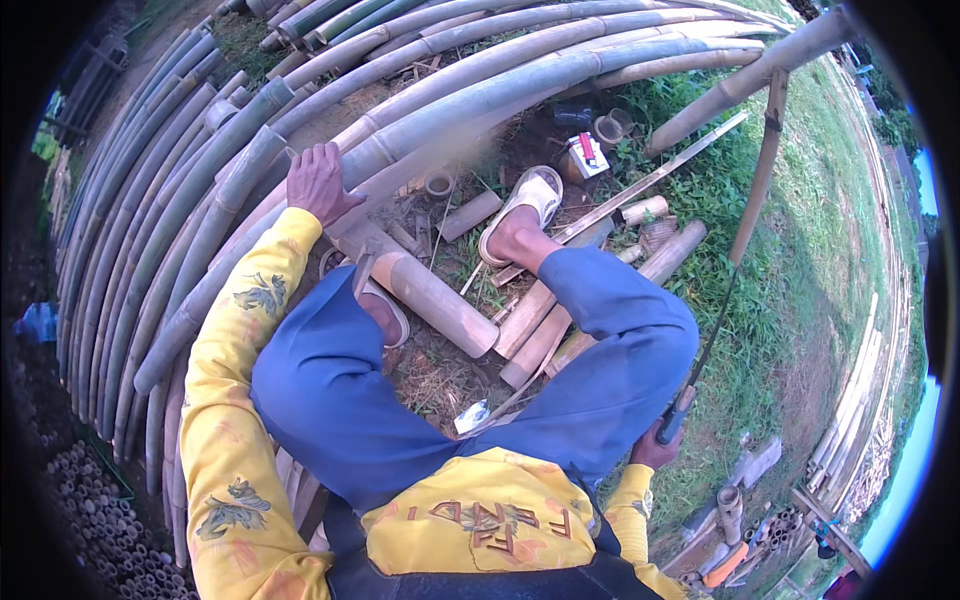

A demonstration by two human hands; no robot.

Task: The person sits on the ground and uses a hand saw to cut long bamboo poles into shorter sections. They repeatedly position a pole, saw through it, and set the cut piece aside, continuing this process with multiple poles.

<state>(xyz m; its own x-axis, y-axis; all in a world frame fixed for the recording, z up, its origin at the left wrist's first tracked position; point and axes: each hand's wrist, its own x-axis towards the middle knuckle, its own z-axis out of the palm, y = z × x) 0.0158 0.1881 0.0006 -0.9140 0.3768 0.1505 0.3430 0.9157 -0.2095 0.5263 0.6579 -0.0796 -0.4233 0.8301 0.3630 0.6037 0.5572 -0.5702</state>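
My left hand [322, 186] lies over a long grey-green bamboo pole [425, 132], fingers curled down on it and thumb spread to the side. In my right hand [656, 450], beside my right knee, is the black handle of what looks like a handsaw [677, 414]. Its long, thin dark blade points up and away, seen nearly edge-on. Between my legs lies a thick cut bamboo section [430, 298], with split bamboo pieces [535, 320] to its right.
Many bamboo poles [150, 240] are stacked at the left. A slanting bamboo post [765, 75] and a brown stick [757, 185] stand at the far right. Short bamboo rings [110, 520] lie lower left. Near my sandalled foot is a small white and red box [587, 153].
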